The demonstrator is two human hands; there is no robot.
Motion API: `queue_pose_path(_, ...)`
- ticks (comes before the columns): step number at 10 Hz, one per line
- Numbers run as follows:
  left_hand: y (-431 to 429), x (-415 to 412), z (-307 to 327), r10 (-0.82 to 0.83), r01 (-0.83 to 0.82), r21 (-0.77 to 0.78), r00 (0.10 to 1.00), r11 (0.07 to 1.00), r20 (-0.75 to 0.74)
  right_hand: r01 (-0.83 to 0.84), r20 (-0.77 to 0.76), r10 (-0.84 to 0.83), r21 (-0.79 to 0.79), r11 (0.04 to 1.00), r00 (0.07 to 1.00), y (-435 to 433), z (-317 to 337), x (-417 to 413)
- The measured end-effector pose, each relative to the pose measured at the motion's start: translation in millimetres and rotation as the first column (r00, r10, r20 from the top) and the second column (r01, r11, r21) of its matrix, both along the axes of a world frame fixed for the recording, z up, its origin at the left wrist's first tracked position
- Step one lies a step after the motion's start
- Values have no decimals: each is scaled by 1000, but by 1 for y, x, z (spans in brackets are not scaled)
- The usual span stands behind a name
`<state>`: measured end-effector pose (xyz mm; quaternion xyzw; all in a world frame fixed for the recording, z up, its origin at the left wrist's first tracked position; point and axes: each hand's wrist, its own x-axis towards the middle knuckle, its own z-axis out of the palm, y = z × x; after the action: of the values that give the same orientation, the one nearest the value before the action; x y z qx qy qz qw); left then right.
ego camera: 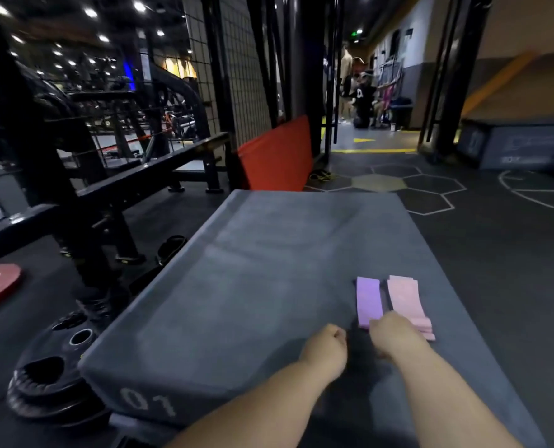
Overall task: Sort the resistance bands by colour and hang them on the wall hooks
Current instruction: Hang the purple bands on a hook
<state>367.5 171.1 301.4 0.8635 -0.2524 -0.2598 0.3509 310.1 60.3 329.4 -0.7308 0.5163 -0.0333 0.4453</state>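
Lying at eight o'clock, black weight plates [52, 379] sit beside the grey padded box [262, 270]. At five o'clock on its top the left hand [325, 344] is curled in an empty fist. Right of it a purple band [368, 300] and pink bands [405, 302] lie side by side, the right hand [395, 334] covering their near ends, finger grip impossible to tell.

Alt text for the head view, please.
Flat purple resistance bands and a pink resistance band stack lie side by side on a grey padded box. The right hand covers their near ends; the left hand is fisted beside it.
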Motion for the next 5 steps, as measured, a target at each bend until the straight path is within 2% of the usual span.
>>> queue_pose_path(1, -15, 2, -3, 10, -11, -32, 999, 999, -53, -183, -164, 163, -119, 976, 973, -7, -11, -3)
queue_pose_path(2, -27, 0, -7, 14, -30, -106, 988, 994, -151, -127, -125, 107, -163, 978, 986, -8, -18, -4)
queue_pose_path(3, -33, 0, -11, 24, -87, -169, 940, 982, -340, -135, -140, 117, -130, 982, 983, 6, 1, -11)
queue_pose_path(4, -35, 4, -10, 52, -167, -205, 878, 964, -475, -138, -98, 122, -170, 976, 988, 3, -6, -6)
queue_pose_path(5, -33, 6, -5, 59, -201, -206, 839, 958, -541, -113, -61, 104, -183, 977, 993, 4, -6, 0)
